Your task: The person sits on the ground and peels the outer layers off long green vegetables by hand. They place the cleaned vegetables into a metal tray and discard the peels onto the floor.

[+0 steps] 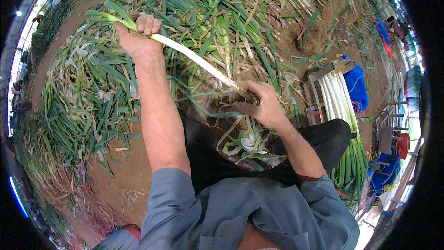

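A long green onion (194,57) stretches slantwise between my two hands, its white shank bare and slightly bowed. My left hand (140,36) grips it near the green top, with short leaf ends sticking out past the thumb. At the root end, the fingers and thumb of my right hand (267,104) close around the brownish roots (248,93). Loose peelings and leaf strips (251,142) lie below, between my black-trousered knees. To the right, a bundle of cleaned green onions (334,93) rests in a metal rack (314,90), white ends away from me.
Unpeeled green onions (225,27) are heaped ahead. A pile of stripped leaves (93,73) covers the left. Blue cloth or netting (356,85) lies beside the rack. Metal-framed stands and a red container (403,146) are at the far right. Bare brown ground (118,180) shows at left.
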`<state>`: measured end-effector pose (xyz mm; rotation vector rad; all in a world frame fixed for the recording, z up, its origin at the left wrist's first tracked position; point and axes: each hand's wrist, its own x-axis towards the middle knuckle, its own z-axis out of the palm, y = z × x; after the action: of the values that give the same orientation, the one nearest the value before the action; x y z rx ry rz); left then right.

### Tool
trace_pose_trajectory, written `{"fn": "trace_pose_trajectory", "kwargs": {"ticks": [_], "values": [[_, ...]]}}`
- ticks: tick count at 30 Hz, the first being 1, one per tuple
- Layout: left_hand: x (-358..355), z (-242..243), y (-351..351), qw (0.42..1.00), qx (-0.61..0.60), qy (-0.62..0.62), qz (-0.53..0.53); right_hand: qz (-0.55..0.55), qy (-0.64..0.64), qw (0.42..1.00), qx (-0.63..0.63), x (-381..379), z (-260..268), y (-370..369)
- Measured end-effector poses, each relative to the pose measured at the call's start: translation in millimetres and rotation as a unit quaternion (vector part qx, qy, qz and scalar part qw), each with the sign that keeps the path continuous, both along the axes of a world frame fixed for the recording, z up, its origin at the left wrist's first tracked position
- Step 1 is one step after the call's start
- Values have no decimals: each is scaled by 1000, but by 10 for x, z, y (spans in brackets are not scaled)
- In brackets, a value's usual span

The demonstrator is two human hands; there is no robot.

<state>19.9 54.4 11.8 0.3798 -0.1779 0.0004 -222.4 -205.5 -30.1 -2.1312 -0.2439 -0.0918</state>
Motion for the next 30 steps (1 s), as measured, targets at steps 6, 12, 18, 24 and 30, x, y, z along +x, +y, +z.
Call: {"fn": "trace_pose_trajectory", "kwargs": {"ticks": [6,12,18,24,30], "values": [[-116,53,-207,999,-24,-34,-35,16,87,993,75,364,255,203],[-245,128,-338,988,-64,-92,-110,52,135,978,153,644,313,416],[-369,178,-535,994,-13,-67,-81,19,93,992,88,891,342,573],[-349,132,-543,987,-61,-98,-115,41,130,948,289,782,266,619],[-297,112,-510,995,-9,-50,-86,-50,67,943,323,675,57,652]]}}
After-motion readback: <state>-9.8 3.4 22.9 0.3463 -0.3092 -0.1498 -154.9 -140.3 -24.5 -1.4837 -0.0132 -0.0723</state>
